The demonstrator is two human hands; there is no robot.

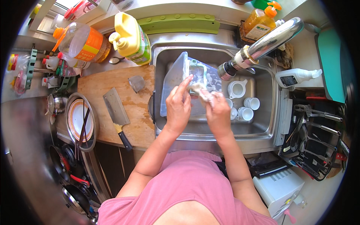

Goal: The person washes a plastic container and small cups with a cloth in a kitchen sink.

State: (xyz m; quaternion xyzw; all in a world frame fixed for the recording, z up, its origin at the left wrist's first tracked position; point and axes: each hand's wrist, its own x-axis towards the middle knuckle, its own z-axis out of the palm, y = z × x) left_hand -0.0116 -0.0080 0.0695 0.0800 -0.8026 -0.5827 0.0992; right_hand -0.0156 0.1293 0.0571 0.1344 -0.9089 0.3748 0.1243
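Observation:
A clear plastic container (175,81) stands tilted in the stainless steel sink (202,135), with white suds on its pale green-edged end. My left hand (179,105) grips the container's near edge, its index finger stretched along the rim. In my right hand (218,114) is a wet, greyish scrubbing cloth (203,92), held against the soapy end. Right of the container, on the sink floor, are a small white pitcher (237,89) and several white cups (251,103). The chrome faucet (270,39) reaches over the sink from the upper right.
Left of the sink, a wooden cutting board (95,81) bears a cleaver (116,109) and a small clear cup (136,83). A yellow pump jug (130,42) stands behind it. A white bottle (295,77) lies at the sink's right, above a rack of utensils (317,123).

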